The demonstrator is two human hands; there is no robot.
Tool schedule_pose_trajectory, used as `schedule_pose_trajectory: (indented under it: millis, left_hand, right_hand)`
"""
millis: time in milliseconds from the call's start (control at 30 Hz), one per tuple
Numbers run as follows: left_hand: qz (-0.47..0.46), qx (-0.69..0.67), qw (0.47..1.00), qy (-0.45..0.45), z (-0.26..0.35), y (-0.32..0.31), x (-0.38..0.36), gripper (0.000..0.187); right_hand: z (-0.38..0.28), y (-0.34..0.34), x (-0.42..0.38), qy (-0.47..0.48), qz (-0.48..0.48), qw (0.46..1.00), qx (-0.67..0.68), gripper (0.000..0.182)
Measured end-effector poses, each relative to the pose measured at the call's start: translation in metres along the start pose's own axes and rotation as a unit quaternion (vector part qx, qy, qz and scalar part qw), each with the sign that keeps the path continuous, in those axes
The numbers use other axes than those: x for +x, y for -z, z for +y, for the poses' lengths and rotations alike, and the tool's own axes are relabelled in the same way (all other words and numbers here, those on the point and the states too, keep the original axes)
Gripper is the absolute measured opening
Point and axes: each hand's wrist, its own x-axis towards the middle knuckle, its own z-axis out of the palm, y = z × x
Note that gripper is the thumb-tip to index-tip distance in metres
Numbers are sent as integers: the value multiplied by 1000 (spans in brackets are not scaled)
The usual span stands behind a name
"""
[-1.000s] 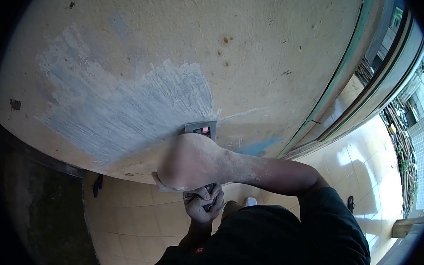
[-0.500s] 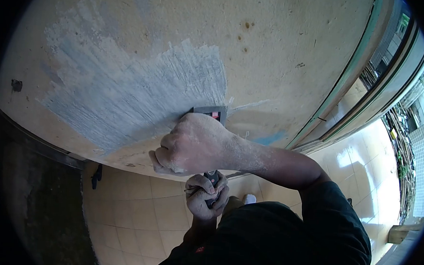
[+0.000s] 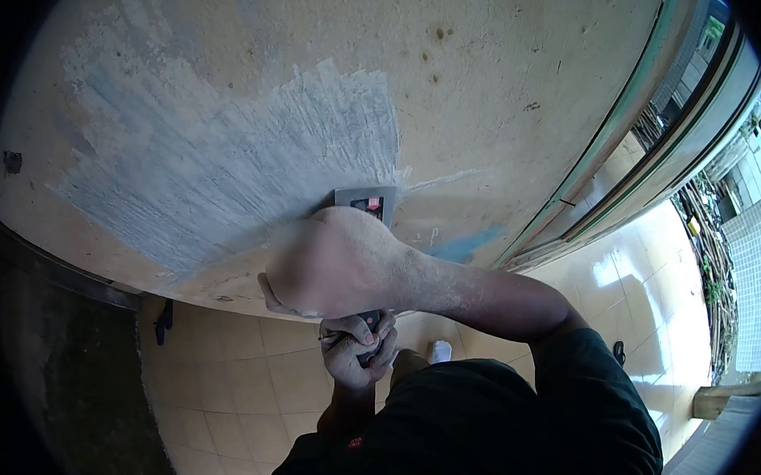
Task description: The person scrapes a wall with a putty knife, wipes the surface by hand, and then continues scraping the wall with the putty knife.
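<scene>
A: What's changed in the last second?
B: Barely anything. Your scraper [image 3: 365, 194] is still at the pale patch's [image 3: 230, 161] lower right edge; patch looks no wider.
A: Grip?
B: Your left hand [image 3: 357, 352] wraps its handle [image 3: 373, 320]; your right hand [image 3: 336, 261] is fisted round it, nearer the wall [image 3: 491, 88].

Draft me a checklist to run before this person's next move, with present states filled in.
1. Left hand closed around the dark handle: ok.
2. Right hand's grip: cannot tell; its back faces the camera and part is blurred.
3. Metal blade visible beyond the right hand: ok, in part.
4. Blade edge touching the wall: cannot tell from this angle.
5. Pale patch even: not ok; streaked, with ragged edges.
6. Blade and handle joined: cannot tell; the right hand hides between them.
</scene>
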Motion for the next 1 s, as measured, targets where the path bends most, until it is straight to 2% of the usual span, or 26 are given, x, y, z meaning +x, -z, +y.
schedule_pose_trajectory:
  millis: [67, 200, 300, 367, 467, 567, 667, 767, 900, 1000]
  left_hand:
    - [30, 1, 1000, 5, 0, 0, -1, 8]
    - [-15, 1, 1000, -10, 0, 12, 10, 8]
    - [2, 3, 1000, -14, 1, 16, 0, 8]
    - [35, -6, 999, -2, 2, 16, -7, 8]
    - [8, 28, 1000, -1, 9, 1, 7, 8]
    - [31, 27, 999, -5, 8, 2, 7, 7]
    - [35, 30, 999, -14, 6, -5, 2, 8]
    - [39, 46, 998, -21, 5, -6, 4, 9]
    - [29, 27, 999, 6, 5, -7, 10, 9]
    - [39, 43, 998, -9, 4, -10, -3, 8]
  right_hand:
    - [1, -6, 0, 5, -2, 1000, 14, 20]
    - [3, 2, 6, -14, 7, 1000, -3, 23]
    - [-1, -6, 2, -13, 51, 999, -4, 24]
    - [-3, -11, -2, 1, 83, 996, 43, 28]
    - [7, -1, 4, 16, 87, 996, 21, 30]
    - [7, -4, 6, 7, 122, 992, 30, 34]
    - [0, -6, 0, 26, 137, 987, 76, 32]
    - [9, -7, 2, 54, 143, 986, 64, 33]
    - [10, 1, 4, 45, 136, 988, 57, 33]
    - [3, 1, 3, 38, 155, 986, 59, 34]
